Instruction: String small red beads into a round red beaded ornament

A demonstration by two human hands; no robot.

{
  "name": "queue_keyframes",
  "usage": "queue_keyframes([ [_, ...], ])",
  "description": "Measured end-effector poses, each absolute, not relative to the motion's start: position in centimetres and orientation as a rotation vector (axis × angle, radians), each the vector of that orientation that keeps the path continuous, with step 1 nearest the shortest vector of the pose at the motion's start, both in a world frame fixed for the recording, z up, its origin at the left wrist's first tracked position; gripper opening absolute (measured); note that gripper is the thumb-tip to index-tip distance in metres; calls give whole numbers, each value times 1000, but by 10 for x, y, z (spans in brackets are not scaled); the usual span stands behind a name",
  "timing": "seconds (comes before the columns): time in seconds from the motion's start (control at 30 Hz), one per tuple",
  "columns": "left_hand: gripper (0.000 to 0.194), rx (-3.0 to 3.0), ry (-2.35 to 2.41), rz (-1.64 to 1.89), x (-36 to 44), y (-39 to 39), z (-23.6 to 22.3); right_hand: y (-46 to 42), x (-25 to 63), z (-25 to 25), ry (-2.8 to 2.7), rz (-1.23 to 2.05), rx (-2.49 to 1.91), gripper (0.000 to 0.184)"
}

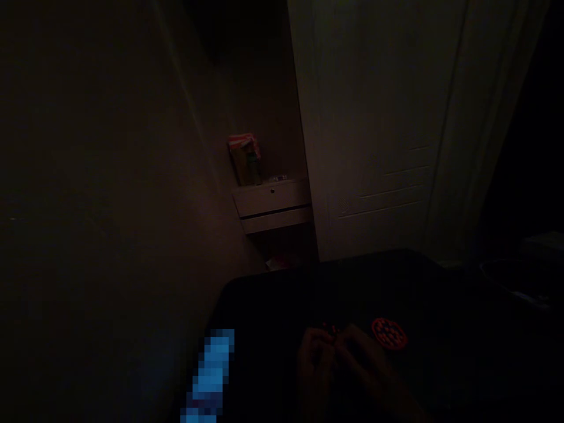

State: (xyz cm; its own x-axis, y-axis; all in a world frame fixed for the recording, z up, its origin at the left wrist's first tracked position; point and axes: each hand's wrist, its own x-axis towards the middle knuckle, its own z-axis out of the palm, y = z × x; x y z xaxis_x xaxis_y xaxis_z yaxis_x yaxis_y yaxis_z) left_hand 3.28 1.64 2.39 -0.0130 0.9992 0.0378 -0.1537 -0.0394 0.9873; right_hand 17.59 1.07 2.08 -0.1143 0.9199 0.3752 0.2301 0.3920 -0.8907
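Note:
The picture is very dark. My left hand (315, 353) and my right hand (362, 352) are close together over the dark surface, fingers curled and pinched toward each other. Small red bits (330, 328) show at the fingertips, too dim to name, and whatever the fingers grip is hidden. Just right of my right hand lies a round red openwork piece (389, 333) with a bright rim and a pattern of small marks inside. Neither hand appears to touch it.
A dark bed-like or table-like surface (273, 299) spreads beneath the hands. A pixelated bright blue screen (212, 370) is at lower left. Behind stand a drawer unit (273, 201) with a red-and-white packet (242, 141), and a pale panelled door (374, 117). A pale cable (529, 298) lies right.

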Motion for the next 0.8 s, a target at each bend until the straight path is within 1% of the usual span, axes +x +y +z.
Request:
queue_keyframes([
  [0.3,38,1047,1146,1341,35,17,19,9,184,23,-1404,852,-1157,23],
  [0.43,45,1059,1167,1317,36,17,21,10,184,22,-1420,885,-1186,25],
  [0.6,47,1065,1163,1320,36,16,23,9,181,26,-1420,884,-1173,28],
  [0.8,50,1035,1169,1323,36,15,21,10,190,8,-1444,802,-1207,30],
])
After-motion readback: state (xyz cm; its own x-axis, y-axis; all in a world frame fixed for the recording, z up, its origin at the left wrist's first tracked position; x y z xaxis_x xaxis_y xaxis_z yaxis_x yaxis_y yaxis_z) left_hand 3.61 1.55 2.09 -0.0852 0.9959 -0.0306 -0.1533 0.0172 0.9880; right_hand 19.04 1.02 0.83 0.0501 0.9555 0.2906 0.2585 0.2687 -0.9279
